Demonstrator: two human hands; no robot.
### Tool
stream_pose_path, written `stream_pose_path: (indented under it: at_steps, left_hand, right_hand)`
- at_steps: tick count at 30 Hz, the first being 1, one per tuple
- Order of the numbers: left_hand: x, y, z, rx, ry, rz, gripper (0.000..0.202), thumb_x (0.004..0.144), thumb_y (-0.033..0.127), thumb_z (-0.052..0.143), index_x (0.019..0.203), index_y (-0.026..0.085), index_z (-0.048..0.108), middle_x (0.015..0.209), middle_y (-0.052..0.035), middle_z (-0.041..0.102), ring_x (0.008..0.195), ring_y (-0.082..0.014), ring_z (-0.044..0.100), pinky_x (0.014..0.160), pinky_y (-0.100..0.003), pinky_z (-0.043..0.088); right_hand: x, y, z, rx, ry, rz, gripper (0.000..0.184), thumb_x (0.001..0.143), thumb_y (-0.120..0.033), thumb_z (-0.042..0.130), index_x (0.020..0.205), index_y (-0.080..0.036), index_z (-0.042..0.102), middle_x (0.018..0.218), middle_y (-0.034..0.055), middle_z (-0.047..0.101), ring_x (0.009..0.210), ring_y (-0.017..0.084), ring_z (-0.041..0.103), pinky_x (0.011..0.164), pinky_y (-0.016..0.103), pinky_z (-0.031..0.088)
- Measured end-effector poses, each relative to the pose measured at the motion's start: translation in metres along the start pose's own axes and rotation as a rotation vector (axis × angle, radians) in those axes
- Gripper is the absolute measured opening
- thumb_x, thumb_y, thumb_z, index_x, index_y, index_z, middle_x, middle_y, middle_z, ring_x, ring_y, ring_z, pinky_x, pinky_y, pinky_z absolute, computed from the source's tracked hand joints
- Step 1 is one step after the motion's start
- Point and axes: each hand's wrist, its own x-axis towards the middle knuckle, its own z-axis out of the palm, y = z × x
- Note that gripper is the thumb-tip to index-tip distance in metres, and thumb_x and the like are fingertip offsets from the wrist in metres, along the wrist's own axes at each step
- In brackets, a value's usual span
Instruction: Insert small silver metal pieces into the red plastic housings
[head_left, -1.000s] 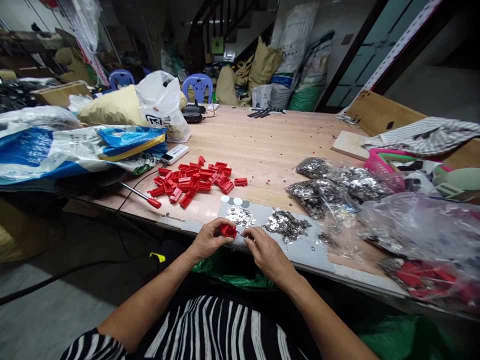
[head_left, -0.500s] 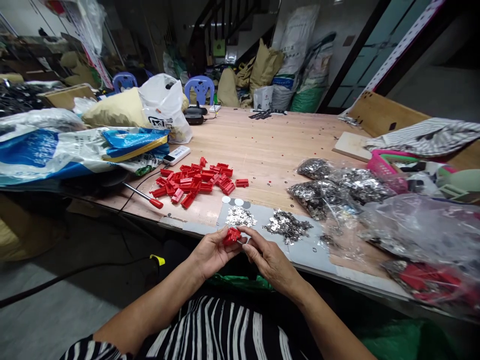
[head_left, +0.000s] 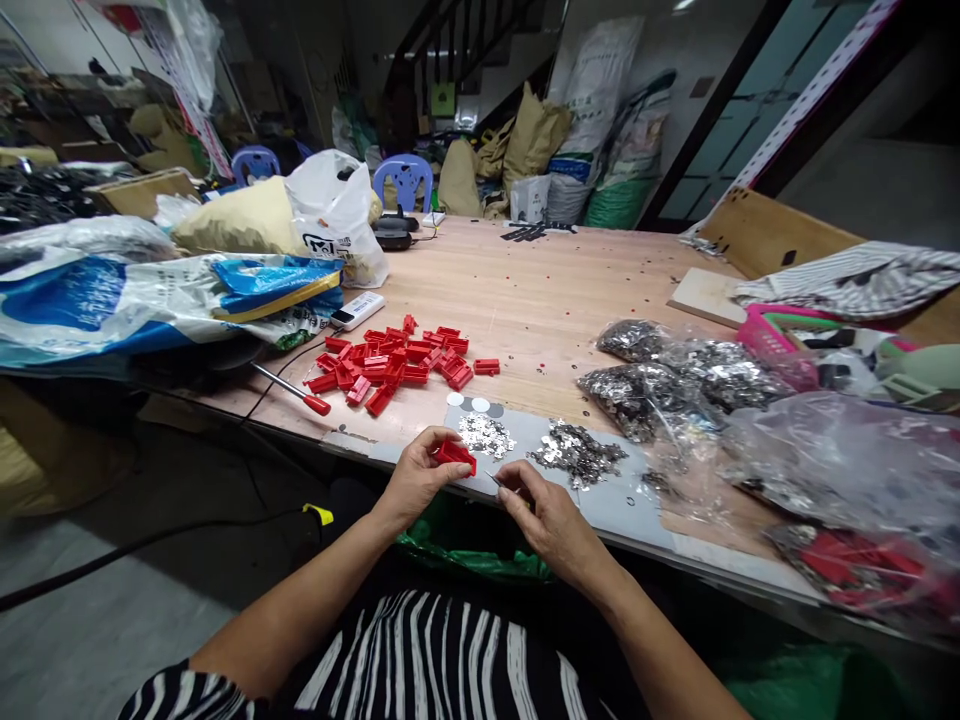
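My left hand (head_left: 417, 480) is closed on a small red plastic clip (head_left: 456, 456) at the near table edge. Just to its right, my right hand (head_left: 534, 507) pinches a tiny metal piece (head_left: 493, 478) between thumb and fingertips, a short gap from the clip. Beyond the hands, two small heaps of shiny metal pieces (head_left: 486, 435) (head_left: 576, 452) lie on a grey mat (head_left: 615, 495). A pile of several red clips (head_left: 390, 362) lies further back on the wooden table (head_left: 525, 290).
Clear bags of metal pieces (head_left: 660, 385) and a bag of red parts (head_left: 855, 565) crowd the right side. A red-handled screwdriver (head_left: 292, 390), a white remote (head_left: 358, 311) and blue-white sacks (head_left: 150, 300) lie on the left. A pink basket (head_left: 772, 345) stands at the right.
The hands met with the clip held between them half a second ago. They have since drawn apart; the left keeps the clip and the right holds a small metal piece.
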Motion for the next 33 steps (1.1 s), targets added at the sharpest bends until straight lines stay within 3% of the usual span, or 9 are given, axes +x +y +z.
stream_pose_path:
  at_steps: [5, 9, 23, 33]
  left_hand:
    - [0.008, -0.008, -0.007, 0.582, -0.099, 0.235, 0.044, 0.067, 0.017, 0.074, 0.108, 0.022, 0.060, 0.099, -0.0032, 0.068, 0.090, -0.0175, 0.063, 0.087, -0.031, 0.047]
    - [0.013, -0.011, -0.006, 0.810, -0.189, 0.328, 0.038, 0.068, 0.015, 0.072, 0.104, 0.020, 0.063, 0.097, -0.0043, 0.069, 0.091, -0.0191, 0.063, 0.085, -0.030, 0.047]
    - [0.018, -0.016, -0.011, 0.818, -0.257, 0.316, 0.039, 0.071, 0.015, 0.070, 0.108, 0.020, 0.061, 0.099, -0.0028, 0.069, 0.089, -0.0163, 0.064, 0.084, -0.028, 0.048]
    - [0.018, -0.018, -0.011, 0.821, -0.283, 0.367, 0.035, 0.072, 0.012, 0.068, 0.105, 0.019, 0.061, 0.094, -0.0037, 0.069, 0.087, -0.0164, 0.063, 0.081, -0.028, 0.047]
  right_hand:
    - [0.005, 0.015, 0.006, -0.128, 0.075, -0.036, 0.017, 0.089, -0.022, 0.048, 0.098, -0.023, 0.063, 0.090, 0.0039, 0.064, 0.081, 0.017, 0.060, 0.076, 0.030, 0.046]
    - [0.009, 0.020, 0.011, -0.212, 0.065, -0.007, 0.017, 0.088, -0.020, 0.050, 0.096, -0.023, 0.065, 0.088, 0.0033, 0.066, 0.081, 0.018, 0.061, 0.074, 0.029, 0.046]
    - [0.018, 0.026, 0.015, -0.229, 0.006, -0.021, 0.016, 0.087, -0.018, 0.051, 0.092, -0.022, 0.066, 0.089, 0.0038, 0.065, 0.083, 0.016, 0.060, 0.077, 0.028, 0.046]
    - [0.030, 0.015, 0.012, -0.268, -0.053, 0.110, 0.012, 0.083, -0.018, 0.053, 0.081, -0.020, 0.065, 0.083, 0.0031, 0.066, 0.078, 0.016, 0.059, 0.072, 0.026, 0.042]
